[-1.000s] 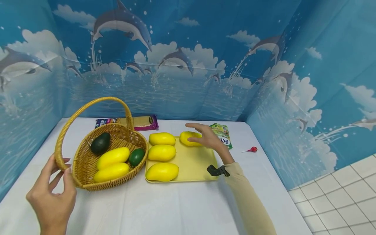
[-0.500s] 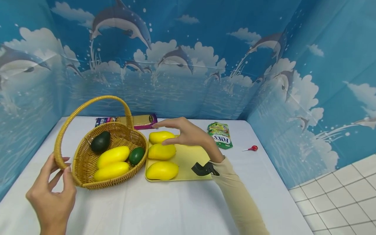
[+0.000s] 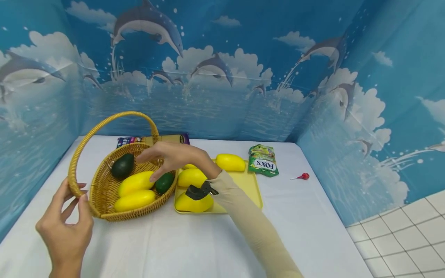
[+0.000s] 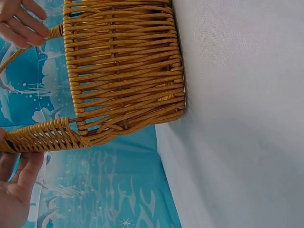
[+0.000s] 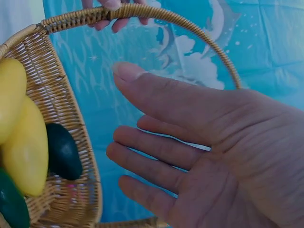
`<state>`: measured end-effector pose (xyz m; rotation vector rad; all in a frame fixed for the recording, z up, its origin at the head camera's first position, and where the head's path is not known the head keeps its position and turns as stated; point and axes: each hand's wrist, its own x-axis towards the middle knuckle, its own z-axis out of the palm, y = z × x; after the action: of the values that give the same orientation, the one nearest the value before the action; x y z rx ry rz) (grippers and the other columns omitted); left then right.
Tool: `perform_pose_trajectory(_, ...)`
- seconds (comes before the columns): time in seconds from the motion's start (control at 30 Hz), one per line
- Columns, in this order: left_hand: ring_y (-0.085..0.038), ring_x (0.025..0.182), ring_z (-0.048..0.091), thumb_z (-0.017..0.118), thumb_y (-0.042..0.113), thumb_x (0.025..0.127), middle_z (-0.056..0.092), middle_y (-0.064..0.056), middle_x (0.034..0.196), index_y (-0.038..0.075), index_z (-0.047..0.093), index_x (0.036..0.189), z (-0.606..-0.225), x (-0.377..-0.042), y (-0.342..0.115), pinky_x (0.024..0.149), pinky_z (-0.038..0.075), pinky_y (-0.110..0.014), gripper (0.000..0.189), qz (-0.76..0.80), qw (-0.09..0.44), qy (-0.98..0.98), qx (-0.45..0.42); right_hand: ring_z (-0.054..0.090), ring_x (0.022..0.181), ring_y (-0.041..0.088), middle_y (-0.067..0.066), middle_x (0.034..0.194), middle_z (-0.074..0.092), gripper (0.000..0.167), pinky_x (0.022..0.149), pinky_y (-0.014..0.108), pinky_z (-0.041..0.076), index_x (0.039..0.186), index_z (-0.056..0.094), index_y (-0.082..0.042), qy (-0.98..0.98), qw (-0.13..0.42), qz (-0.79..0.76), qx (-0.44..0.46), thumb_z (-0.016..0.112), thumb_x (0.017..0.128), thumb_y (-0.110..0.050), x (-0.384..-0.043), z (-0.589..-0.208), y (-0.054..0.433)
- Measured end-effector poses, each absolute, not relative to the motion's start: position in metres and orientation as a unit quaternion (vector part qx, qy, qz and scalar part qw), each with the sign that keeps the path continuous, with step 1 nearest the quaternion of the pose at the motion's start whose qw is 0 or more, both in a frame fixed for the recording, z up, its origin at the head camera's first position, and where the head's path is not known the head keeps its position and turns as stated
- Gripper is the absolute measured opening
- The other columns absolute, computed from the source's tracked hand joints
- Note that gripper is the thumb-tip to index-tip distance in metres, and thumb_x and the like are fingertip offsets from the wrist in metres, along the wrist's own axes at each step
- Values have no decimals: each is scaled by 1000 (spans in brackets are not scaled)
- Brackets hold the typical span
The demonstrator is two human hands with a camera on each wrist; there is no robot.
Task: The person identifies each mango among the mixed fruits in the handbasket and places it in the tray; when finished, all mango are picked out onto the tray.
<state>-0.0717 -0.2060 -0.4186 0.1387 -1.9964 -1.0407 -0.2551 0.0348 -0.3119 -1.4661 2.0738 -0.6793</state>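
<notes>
My left hand (image 3: 66, 227) pinches the lower left part of the handle of a wicker basket (image 3: 139, 215), fingers and thumb curled round it. In the basket lie two yellow mangoes (image 3: 135, 200), a dark avocado (image 3: 122, 166) and a greener avocado (image 3: 165, 183). My right hand (image 3: 177, 156) is over the basket's right side with fingers spread and nothing held. In the right wrist view its palm (image 5: 209, 194) shows bare, with the mangoes (image 5: 28, 147) to the left. More mangoes (image 3: 230, 162) lie on a yellow tray (image 3: 255, 193), partly hidden by my right arm.
Behind the basket lies a long packet (image 3: 174, 139) with purple ends. A green Fox's sweets bag (image 3: 263, 160) is right of the tray, and a red lollipop (image 3: 304, 176) lies farther right. A dolphin-print curtain (image 3: 208, 108) stands behind the white table.
My right hand has moved left from the mango at the tray's back right, across the tray, to above the basket. The left hand keeps its hold on the handle.
</notes>
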Motion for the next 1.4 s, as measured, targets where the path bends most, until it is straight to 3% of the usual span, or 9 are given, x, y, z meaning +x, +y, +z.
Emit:
perform_pose_trajectory(0.3,5,115,64,69,-5,97,76,-17,123,28,62,153,-418,-71,-205,97,53,-8,65,-415,428,-801,61,53,148,24,16,160,55,71,119,24,46,159,51,-1,787,306,-258,-469,82,98,-20,-287,-354,4)
perform_pose_trajectory(0.53,5,115,64,70,-6,96,77,-16,123,27,63,152,-417,-73,-206,97,53,-9,65,-418,432,-796,62,59,140,24,13,157,59,68,102,14,54,156,55,-1,804,320,-257,-429,83,97,-19,-301,-379,-10)
perform_pose_trajectory(0.7,7,114,63,71,-9,95,77,-17,123,25,63,152,-417,-74,-206,96,52,-7,67,-419,429,-797,65,61,138,24,9,155,61,69,100,16,56,155,58,-4,814,329,-245,-412,86,94,-21,-304,-389,-18)
perform_pose_trajectory(1.0,11,114,60,71,-11,94,77,-16,125,21,61,154,-418,-75,-205,95,51,-6,68,-416,417,-805,74,61,127,14,3,147,67,63,98,15,54,149,66,-8,817,344,-243,-394,88,92,-22,-306,-401,-23)
perform_pose_trajectory(1.4,10,114,61,71,-8,96,76,-16,125,26,61,154,-416,-73,-204,96,52,-7,68,-413,416,-806,76,63,112,6,-3,136,72,58,91,11,55,145,70,-12,811,353,-253,-392,89,91,-21,-309,-413,-26)
